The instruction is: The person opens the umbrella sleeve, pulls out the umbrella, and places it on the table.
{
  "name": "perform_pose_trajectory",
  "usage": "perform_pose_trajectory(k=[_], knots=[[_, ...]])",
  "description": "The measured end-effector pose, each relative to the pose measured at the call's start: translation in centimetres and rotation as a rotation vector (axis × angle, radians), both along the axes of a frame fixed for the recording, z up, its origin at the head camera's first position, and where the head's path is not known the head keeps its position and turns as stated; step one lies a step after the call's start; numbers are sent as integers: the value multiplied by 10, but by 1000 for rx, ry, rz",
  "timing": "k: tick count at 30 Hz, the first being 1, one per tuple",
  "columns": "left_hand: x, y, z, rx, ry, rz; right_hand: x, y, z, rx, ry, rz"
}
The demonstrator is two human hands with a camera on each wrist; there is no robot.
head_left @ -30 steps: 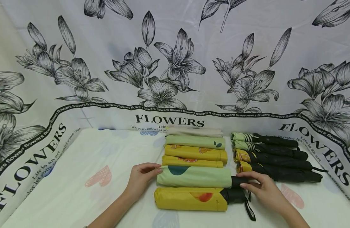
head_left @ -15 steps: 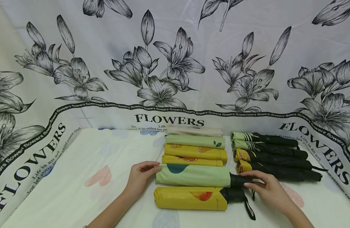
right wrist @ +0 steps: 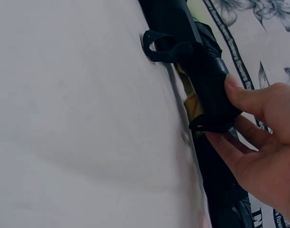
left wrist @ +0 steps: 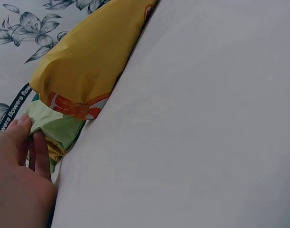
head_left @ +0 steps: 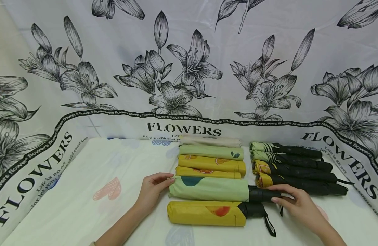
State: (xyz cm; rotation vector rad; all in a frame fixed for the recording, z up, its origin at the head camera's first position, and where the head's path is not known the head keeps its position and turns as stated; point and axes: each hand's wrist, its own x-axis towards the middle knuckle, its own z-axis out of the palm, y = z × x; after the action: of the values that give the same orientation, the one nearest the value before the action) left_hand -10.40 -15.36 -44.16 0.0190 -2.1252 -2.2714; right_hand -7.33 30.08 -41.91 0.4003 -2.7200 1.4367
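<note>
Where the bed sheet (head_left: 84, 212) runs closest to you, a yellow umbrella (head_left: 205, 213) lies in its sleeve, black handle (head_left: 253, 209) and strap pointing right. Just behind it lies the green umbrella (head_left: 208, 189) — your left hand (head_left: 152, 191) pinches the closed end of its green sleeve between thumb and fingers (left wrist: 38, 154), and your right hand (head_left: 296, 205) curls its fingers (right wrist: 251, 99) round the black handle (head_left: 262, 194) that sticks out of the open end. Further back, four more sleeves (head_left: 211, 160) lie stacked in a row — yellow, yellow, green, cream. To their right, four bare folded umbrellas (head_left: 295, 171) lie side by side, dark canopies showing. Behind everything hangs the flower-printed cloth (head_left: 189, 68).
</note>
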Motion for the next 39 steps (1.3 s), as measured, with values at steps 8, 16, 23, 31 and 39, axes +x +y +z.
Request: perform_pose_trajectory(k=[8,16,23,31,39], knots=[[-1,-2,-2,3,11,-6,4,10,0,46,-1,-34],[-2,-2,-3,7,18,6,7,23,0,59,-15,-74],[-2,-1,-4,24,12,1,8,30,1,-1,-89,-76],[-2,0,-4,19,16,-5,11,33,5,-82,-258,-95],[-1,-1,-3,12,5,7,12,47,1,-48,-203,-99]])
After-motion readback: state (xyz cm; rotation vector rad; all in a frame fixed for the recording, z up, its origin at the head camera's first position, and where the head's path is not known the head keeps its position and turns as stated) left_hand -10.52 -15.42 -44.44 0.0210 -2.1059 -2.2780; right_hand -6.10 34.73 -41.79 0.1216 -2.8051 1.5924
